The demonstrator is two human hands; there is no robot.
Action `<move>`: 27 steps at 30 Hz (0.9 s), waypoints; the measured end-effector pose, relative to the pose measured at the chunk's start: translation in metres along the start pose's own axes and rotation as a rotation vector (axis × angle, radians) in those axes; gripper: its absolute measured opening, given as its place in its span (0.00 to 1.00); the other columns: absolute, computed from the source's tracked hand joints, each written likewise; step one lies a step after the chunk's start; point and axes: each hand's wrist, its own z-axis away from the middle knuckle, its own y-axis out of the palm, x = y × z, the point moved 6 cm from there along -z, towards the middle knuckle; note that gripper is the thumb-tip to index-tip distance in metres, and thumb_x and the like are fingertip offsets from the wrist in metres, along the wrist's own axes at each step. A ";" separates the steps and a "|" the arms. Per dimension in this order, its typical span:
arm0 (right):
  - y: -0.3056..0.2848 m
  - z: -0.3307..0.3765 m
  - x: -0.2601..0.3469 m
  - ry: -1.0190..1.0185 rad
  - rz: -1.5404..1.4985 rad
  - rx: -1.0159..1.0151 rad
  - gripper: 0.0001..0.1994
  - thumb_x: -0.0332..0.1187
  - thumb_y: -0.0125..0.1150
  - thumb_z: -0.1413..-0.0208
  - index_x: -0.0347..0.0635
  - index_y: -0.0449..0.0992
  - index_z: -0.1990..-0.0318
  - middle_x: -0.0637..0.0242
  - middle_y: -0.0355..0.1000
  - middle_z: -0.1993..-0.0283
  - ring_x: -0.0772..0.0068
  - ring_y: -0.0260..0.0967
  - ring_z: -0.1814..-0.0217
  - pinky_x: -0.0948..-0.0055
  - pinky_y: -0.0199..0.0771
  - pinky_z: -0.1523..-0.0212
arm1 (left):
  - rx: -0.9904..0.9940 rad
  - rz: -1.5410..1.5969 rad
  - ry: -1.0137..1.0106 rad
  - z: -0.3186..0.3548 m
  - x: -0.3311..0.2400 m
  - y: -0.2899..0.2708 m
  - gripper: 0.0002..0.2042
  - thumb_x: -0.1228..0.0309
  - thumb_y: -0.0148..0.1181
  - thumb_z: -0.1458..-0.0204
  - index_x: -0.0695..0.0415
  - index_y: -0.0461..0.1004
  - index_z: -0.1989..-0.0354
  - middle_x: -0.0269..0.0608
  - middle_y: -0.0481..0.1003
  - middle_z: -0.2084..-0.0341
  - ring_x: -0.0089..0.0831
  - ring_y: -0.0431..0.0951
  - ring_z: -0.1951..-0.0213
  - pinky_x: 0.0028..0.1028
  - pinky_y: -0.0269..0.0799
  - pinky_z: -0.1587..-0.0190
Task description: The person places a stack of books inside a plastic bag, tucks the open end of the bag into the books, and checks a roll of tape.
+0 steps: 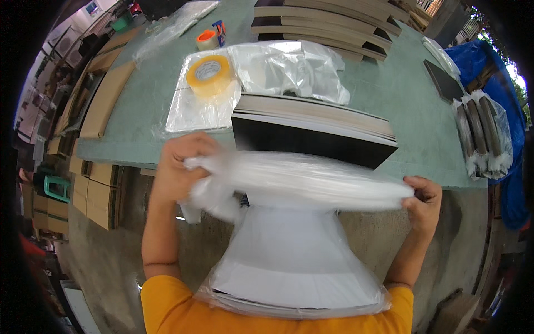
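A clear plastic bag (311, 178) is stretched sideways in front of me, its bunched edge blurred by motion. My left hand (186, 167) is closed on one end of that edge, and my right hand (424, 203) pinches the other. Inside the bag's lower part, close to my chest, is a white flat panel (289, 250) or a stack of them; which one I cannot tell. Just beyond the plastic, a stack of boards (311, 133) with a black face and pale edges rests at the table's near side.
On the green table (384, 83) lie folded plastic bags (289, 64) with a tape roll (208, 75) on top. Farther off are a smaller tape roll (207, 39) and stacked panels (328, 25). Plastic-wrapped bundles (483, 133) sit at the right edge, cardboard pieces (108, 100) at the left.
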 end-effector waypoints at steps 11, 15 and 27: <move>0.046 0.143 -0.338 0.929 0.056 -0.155 0.11 0.34 0.49 0.55 0.35 0.69 0.67 0.60 0.69 0.69 0.66 0.66 0.67 0.74 0.66 0.64 | -0.273 0.876 -1.206 0.181 0.201 0.136 0.13 0.68 0.57 0.56 0.60 0.70 0.62 0.40 0.71 0.72 0.28 0.72 0.71 0.25 0.68 0.70; 0.054 0.119 -0.296 0.630 0.501 -0.149 0.08 0.20 0.46 0.60 0.37 0.68 0.69 0.64 0.67 0.72 0.72 0.63 0.70 0.77 0.61 0.66 | 0.355 -0.387 -0.914 0.154 0.200 0.120 0.16 0.64 0.59 0.58 0.62 0.70 0.64 0.45 0.72 0.67 0.32 0.71 0.64 0.31 0.66 0.61; 0.166 0.111 -0.082 0.200 -0.269 1.273 0.29 0.50 0.44 0.48 0.41 0.54 0.43 0.54 0.47 0.38 0.54 0.40 0.36 0.55 0.33 0.39 | 0.785 0.594 -0.438 0.102 0.023 0.189 0.09 0.66 0.55 0.54 0.58 0.70 0.68 0.39 0.73 0.74 0.30 0.73 0.69 0.28 0.66 0.64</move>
